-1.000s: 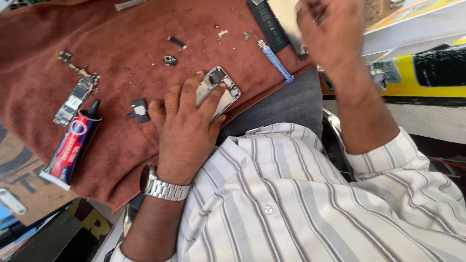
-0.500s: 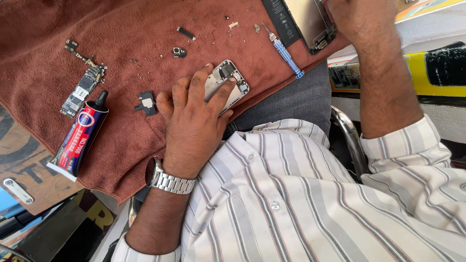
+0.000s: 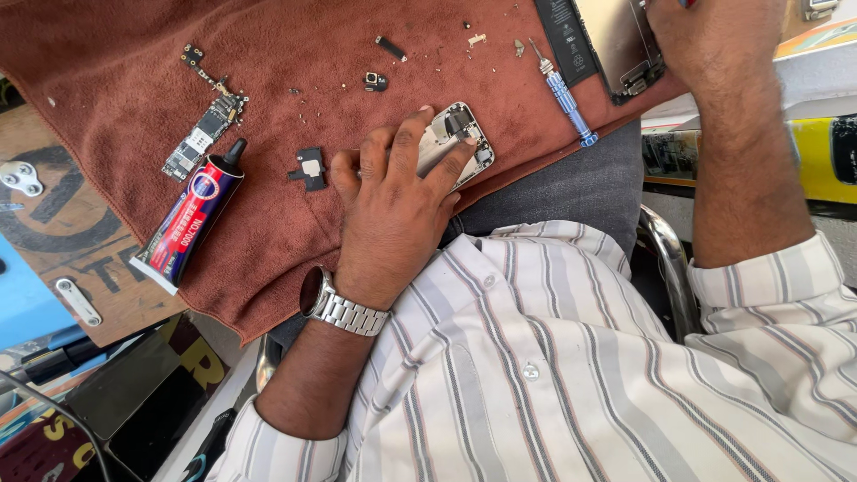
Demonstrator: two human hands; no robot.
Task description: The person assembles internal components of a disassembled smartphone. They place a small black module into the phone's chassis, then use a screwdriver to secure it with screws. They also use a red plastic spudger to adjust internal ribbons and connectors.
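On the brown cloth [image 3: 295, 54] that covers the worktop, near its right-hand lower edge, lies an opened phone housing [image 3: 460, 143], a silver-rimmed shell with small parts showing inside and a camera cut-out at its far end. Its long axis runs slantwise, the far end pointing up and to the right, the near end hidden under the left hand [image 3: 397, 192]. That hand lies flat over the housing with fingers spread and pressing down on it, not curled round it; a metal-link wristwatch [image 3: 335, 303] sits on the wrist.

The right hand [image 3: 714, 40] is at the top right corner of the cloth, touching a second opened phone body [image 3: 616, 40] with a dark battery [image 3: 567, 36] along its left side; its fingers run out of view at the top, so I cannot tell whether they are clamped on anything.

Between the two phone parts a blue-handled screwdriver [image 3: 564, 94] lies on the cloth, tip pointing up and left. Towards the left edge a red and blue glue tube [image 3: 189, 217] with a black nozzle lies slantwise, nozzle up and right, and just above it a narrow circuit board [image 3: 201, 138]. A small black bracket [image 3: 310, 168] rests just left of the left hand, and tiny screws and parts are scattered along the far side.
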